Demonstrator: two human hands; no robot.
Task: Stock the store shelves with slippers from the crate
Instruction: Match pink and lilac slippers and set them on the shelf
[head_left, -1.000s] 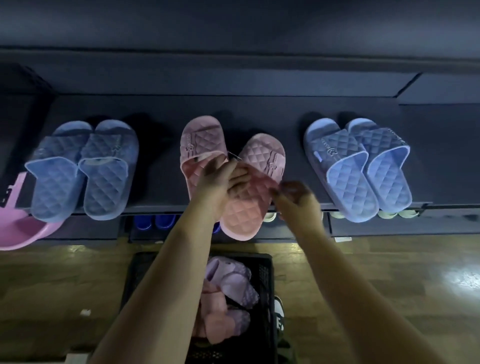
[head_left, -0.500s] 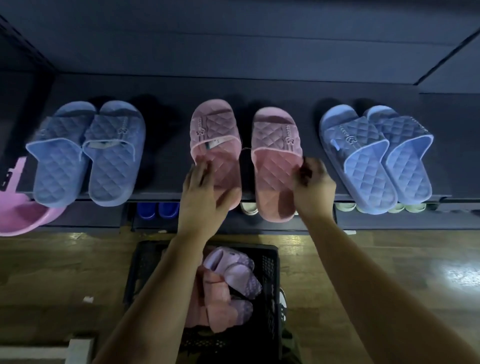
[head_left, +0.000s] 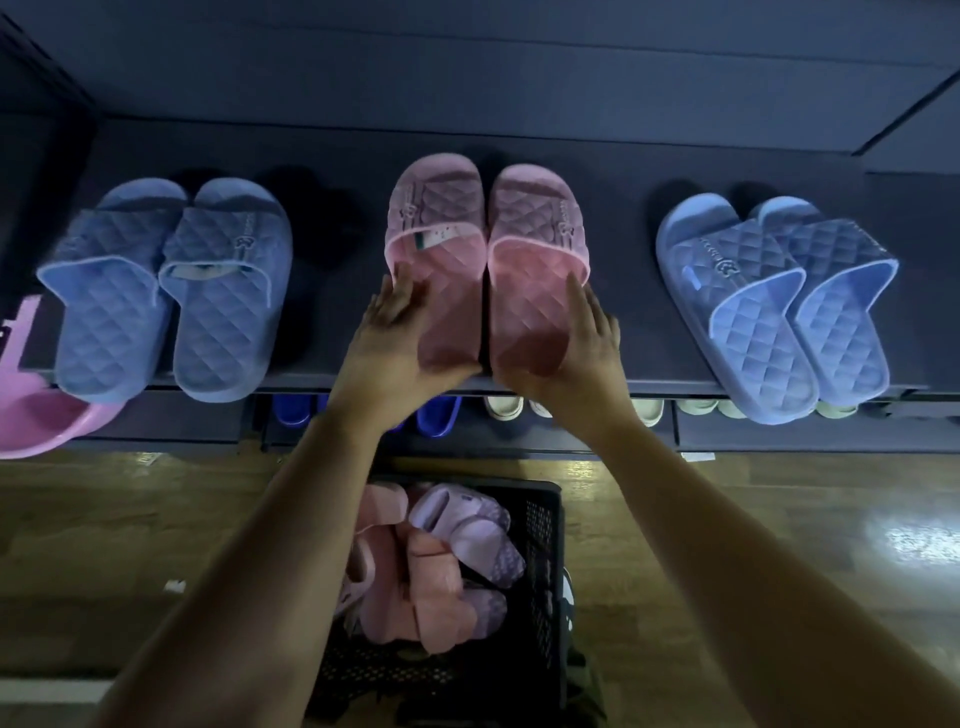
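A pair of pink quilted slippers (head_left: 485, 249) lies side by side, touching, in the middle of the dark shelf (head_left: 623, 322), heels toward me. My left hand (head_left: 387, 345) presses flat against the left slipper's outer edge and heel. My right hand (head_left: 582, 348) presses flat against the right slipper's outer edge and heel. Fingers of both hands are straight. Below on the floor stands the black crate (head_left: 540, 582) holding several pink and lilac slippers (head_left: 431, 561).
A blue pair (head_left: 166, 291) sits on the shelf at left, a lighter blue pair (head_left: 779, 306) at right. A pink basin rim (head_left: 47, 421) juts out at far left. A lower shelf holds blue and pale slippers (head_left: 498, 408). Wooden floor lies below.
The two pink slippers were apart and angled; now both hands have pushed them together, parallel and farther back on the shelf. My hands moved to the heels' outer sides.
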